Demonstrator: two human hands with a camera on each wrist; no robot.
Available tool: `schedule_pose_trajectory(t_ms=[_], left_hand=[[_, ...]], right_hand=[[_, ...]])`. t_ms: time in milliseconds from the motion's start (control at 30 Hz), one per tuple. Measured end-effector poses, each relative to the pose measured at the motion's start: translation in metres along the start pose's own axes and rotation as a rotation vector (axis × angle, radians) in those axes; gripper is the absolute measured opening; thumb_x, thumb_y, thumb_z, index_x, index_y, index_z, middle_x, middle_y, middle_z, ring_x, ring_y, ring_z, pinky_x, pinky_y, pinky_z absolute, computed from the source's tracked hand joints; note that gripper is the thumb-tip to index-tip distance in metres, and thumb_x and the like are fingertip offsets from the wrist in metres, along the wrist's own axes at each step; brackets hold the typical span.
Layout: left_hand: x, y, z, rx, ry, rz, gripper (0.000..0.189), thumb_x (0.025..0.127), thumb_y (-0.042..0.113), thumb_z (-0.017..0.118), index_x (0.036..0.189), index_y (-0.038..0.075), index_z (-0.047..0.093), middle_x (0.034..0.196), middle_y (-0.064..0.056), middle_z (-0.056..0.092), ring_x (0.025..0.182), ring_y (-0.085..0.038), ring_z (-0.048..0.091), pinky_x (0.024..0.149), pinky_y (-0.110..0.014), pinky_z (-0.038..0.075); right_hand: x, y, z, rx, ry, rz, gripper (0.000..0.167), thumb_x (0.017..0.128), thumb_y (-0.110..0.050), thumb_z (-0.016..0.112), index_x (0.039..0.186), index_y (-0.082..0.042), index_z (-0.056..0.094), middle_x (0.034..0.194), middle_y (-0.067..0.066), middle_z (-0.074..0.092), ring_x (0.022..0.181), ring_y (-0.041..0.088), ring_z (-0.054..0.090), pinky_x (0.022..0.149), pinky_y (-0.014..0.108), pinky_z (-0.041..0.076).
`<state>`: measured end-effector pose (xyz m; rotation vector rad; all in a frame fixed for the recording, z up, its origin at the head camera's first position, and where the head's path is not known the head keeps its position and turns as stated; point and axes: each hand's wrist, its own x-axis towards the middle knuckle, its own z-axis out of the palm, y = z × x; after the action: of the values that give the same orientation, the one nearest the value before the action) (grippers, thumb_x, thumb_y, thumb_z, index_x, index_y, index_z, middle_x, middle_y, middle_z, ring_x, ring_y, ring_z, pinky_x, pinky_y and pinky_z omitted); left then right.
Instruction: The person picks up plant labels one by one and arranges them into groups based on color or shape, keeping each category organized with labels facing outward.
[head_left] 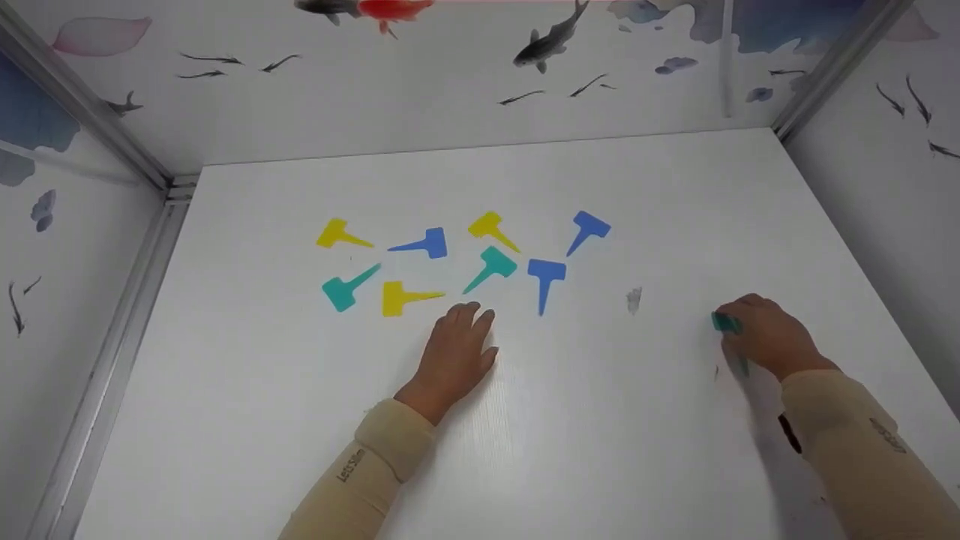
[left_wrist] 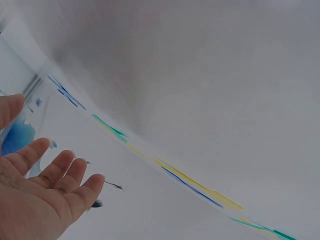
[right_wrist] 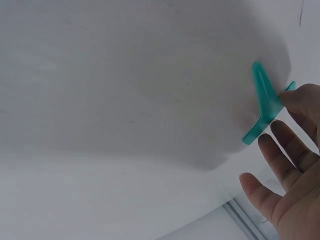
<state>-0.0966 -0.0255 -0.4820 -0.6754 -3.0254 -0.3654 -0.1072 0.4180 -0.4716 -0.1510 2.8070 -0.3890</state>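
Observation:
In the head view my right hand (head_left: 772,337) is over the right side of the white table (head_left: 600,420). It pinches a green T-shaped plant label (right_wrist: 268,106) between thumb and fingers, seen best in the right wrist view. My left hand (head_left: 454,360) lies low over the middle of the table, fingers loosely extended and holding nothing. Just beyond its fingertips are a yellow label (head_left: 393,298) and a green label (head_left: 496,262). A blue label (head_left: 547,270) lies to their right.
Farther back lie yellow labels (head_left: 334,234) (head_left: 487,225) and blue labels (head_left: 436,243) (head_left: 591,224). Another green label (head_left: 341,293) is at the left of the group. A grey smudge (head_left: 634,300) marks the tabletop. Walls printed with fish (head_left: 551,43) enclose the back and sides.

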Motion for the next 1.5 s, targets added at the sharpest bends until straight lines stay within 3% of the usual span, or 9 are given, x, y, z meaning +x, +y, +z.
schedule_pose_trajectory(t_ms=[433, 633, 767, 1133, 1500], left_hand=[[0.002, 0.001, 0.000, -0.021, -0.011, 0.011, 0.050, 0.093, 0.029, 0.063, 0.137, 0.007, 0.051, 0.139, -0.014, 0.048, 0.130, -0.029, 0.042, 0.108, -0.041, 0.037], [0.001, -0.002, -0.002, -0.051, -0.032, -0.015, 0.052, 0.094, 0.029, 0.062, 0.139, 0.007, 0.049, 0.141, -0.014, 0.046, 0.132, -0.029, 0.040, 0.110, -0.042, 0.034], [0.000, -0.003, -0.002, -0.070, -0.013, -0.011, 0.051, 0.093, 0.028, 0.063, 0.138, 0.006, 0.049, 0.140, -0.015, 0.046, 0.132, -0.030, 0.040, 0.110, -0.043, 0.034], [0.000, -0.006, -0.005, -0.054, -0.005, -0.029, 0.053, 0.094, 0.029, 0.062, 0.139, 0.007, 0.048, 0.141, -0.015, 0.046, 0.133, -0.030, 0.040, 0.111, -0.043, 0.033], [0.000, -0.010, -0.011, -0.062, -0.027, -0.071, 0.054, 0.094, 0.031, 0.061, 0.141, 0.009, 0.046, 0.144, -0.014, 0.044, 0.135, -0.029, 0.038, 0.112, -0.043, 0.032]], right_hand=[[-0.012, 0.005, -0.001, 0.015, 0.021, 0.012, 0.043, 0.090, -0.009, 0.061, 0.131, 0.002, 0.052, 0.127, 0.029, 0.046, 0.118, 0.048, 0.041, 0.095, 0.064, 0.038], [-0.020, -0.001, 0.002, 0.054, 0.104, 0.037, 0.052, 0.094, -0.014, 0.056, 0.141, 0.003, 0.040, 0.139, 0.033, 0.036, 0.126, 0.053, 0.033, 0.098, 0.066, 0.034], [-0.031, -0.005, 0.003, 0.085, 0.140, 0.072, 0.053, 0.096, -0.015, 0.052, 0.143, 0.003, 0.036, 0.142, 0.034, 0.032, 0.128, 0.054, 0.030, 0.098, 0.067, 0.032], [-0.058, -0.002, 0.014, 0.058, 0.075, 0.125, 0.058, 0.098, -0.022, 0.050, 0.146, 0.003, 0.031, 0.142, 0.034, 0.033, 0.128, 0.056, 0.029, 0.099, 0.070, 0.029], [-0.069, -0.006, 0.023, 0.011, 0.032, 0.132, 0.058, 0.098, -0.024, 0.051, 0.145, 0.005, 0.033, 0.139, 0.035, 0.034, 0.126, 0.057, 0.031, 0.098, 0.070, 0.030]])
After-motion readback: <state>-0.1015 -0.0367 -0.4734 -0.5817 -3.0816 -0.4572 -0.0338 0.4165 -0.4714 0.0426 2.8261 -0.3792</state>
